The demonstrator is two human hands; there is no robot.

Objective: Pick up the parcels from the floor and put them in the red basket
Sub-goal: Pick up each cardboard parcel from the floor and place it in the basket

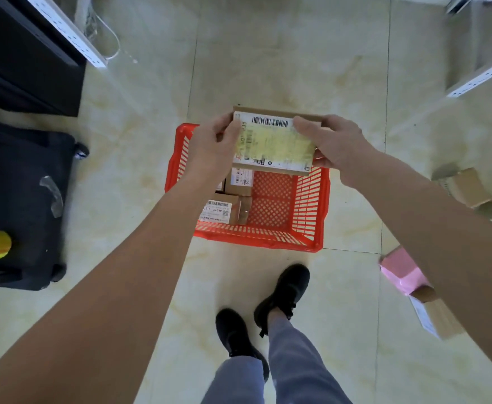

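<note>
Parcels are the matter here, and one flat cardboard parcel (273, 141) sits at the centre of the head view, held in the air above the far end of the red basket (308, 205). Its white and yellowish shipping label faces up toward the camera, barcode along the upper edge. The long axis runs left to right across the frame, tilted slightly down to the right.

Both hands hold it by its short ends. The left hand (212, 147) has its grip clamped on the left end, thumb lying over the label's edge and fingers curled underneath. The right hand (332, 144) has its grip clamped on the right end, thumb on top near the barcode, fingers wrapped round the side.

The red basket stands on the tiled floor (268, 68) just below centre, its slatted walls and lattice bottom visible. Inside, in its left half, lie small brown boxes: one labelled box (220, 212) near the lower left corner and another labelled box (240, 182) above it, partly hidden by the held parcel and the left forearm. The right half of the basket's bottom shows bare lattice.

At the right edge of the frame, on the floor, lie a brown box (466, 186), a pink mailer bag (403, 272) and a long brown box (434, 319) below it. A black suitcase (20, 199) stands at the left edge. Two black shoes (285, 290) are at lower centre.
</note>
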